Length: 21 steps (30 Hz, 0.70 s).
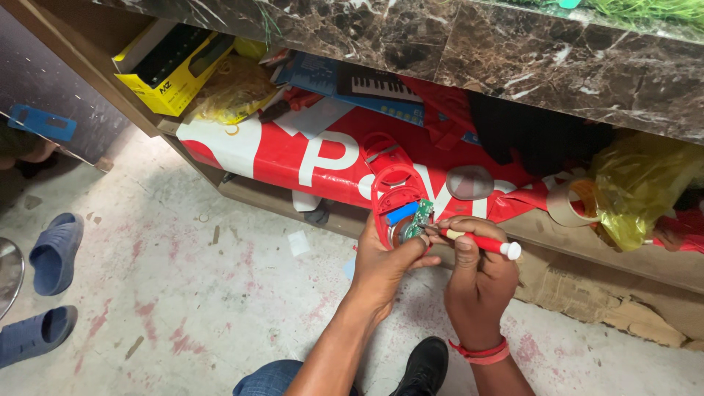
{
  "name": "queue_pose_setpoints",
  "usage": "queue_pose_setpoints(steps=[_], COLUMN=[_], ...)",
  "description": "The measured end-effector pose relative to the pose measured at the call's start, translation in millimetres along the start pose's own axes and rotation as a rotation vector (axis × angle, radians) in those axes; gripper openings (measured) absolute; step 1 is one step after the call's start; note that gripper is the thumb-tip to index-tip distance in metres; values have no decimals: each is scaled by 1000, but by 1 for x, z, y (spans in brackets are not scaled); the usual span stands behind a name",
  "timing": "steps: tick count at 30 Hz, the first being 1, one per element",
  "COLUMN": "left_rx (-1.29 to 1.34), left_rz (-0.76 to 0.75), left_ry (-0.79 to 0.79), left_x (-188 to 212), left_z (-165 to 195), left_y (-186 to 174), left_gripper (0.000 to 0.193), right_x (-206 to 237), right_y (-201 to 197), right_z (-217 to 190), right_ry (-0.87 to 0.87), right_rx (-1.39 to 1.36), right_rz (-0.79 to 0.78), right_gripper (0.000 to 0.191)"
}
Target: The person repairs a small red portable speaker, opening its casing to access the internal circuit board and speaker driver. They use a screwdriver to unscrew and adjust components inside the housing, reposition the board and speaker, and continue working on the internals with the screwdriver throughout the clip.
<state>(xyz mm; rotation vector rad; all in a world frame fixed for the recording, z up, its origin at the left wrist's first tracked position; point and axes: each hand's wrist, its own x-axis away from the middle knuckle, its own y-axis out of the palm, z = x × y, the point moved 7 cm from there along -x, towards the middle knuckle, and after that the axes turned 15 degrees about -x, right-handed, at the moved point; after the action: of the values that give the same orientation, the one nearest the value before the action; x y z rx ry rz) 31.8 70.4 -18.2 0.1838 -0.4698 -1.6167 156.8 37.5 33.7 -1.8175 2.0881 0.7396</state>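
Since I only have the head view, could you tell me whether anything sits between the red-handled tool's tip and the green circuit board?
Nothing visible does: the right hand holds the red-handled tool with its tip at the green circuit board, inside the red casing gripped by the left hand.

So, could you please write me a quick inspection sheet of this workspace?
Surface: pale concrete floor, red-stained, with scraps.
Job's things: red plastic casing with exposed green circuit board; red-handled white-capped tool.
Clutter: yellow box, red-and-white banner, tape roll, yellow bags.
Grippers: left hand holds the casing; right hand holds the tool at the board.
Cables: nothing seen.
Surroundings: dark marble counter, blue slippers.
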Motion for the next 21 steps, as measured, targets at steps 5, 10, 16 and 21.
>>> queue_pose_setpoints(steps=[5, 10, 16, 21], left_rx=[-9, -8, -5, -11], left_rz=[16, 26, 28, 31], left_ry=[-3, -2, 6, 25], left_x=[1, 0, 0, 0], left_z=[2, 1, -2, -1], left_y=[0, -3, -3, -3], left_gripper=[53, 53, 53, 54], right_x=[-1, 1, 0, 0], right_y=[0, -1, 0, 0], right_z=[-2, -3, 2, 2], right_ry=[-29, -24, -3, -20], right_rx=[39, -38, -26, -22], right_rz=[-7, 6, -7, -21], right_gripper=[13, 14, 13, 12])
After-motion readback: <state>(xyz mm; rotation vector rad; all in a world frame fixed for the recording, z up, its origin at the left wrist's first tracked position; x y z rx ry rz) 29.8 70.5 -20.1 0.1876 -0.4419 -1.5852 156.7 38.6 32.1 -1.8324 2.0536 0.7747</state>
